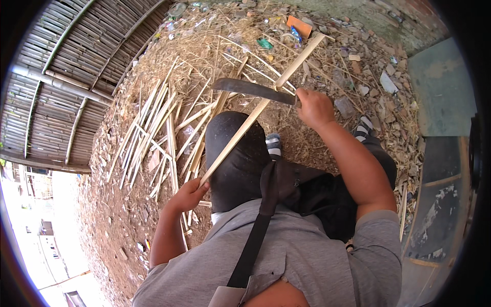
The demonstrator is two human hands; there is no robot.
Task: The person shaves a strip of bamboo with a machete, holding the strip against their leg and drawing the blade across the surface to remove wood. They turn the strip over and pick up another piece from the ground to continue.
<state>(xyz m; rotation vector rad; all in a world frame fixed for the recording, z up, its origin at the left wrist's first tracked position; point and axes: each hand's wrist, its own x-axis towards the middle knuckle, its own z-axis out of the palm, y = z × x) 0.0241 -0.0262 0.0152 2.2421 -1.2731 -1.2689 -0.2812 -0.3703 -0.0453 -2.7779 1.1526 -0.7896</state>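
My left hand (pixel 188 194) grips the near end of a long pale bamboo strip (pixel 286 71) that slants up to the right across my black-trousered knee (pixel 235 148). My right hand (pixel 313 107) is closed on the handle of a dark curved chopping knife (pixel 250 88). The blade lies across the strip at about its middle, pointing left. Both forearms come in from below, over my grey shirt and a black shoulder strap.
A loose pile of split bamboo strips (pixel 153 128) lies on the dirt to the left. Dry shavings, stones and litter (pixel 353 66) cover the ground ahead. A bamboo-slat wall (pixel 66 77) stands at the left, a grey-green panel (pixel 440 87) at the right.
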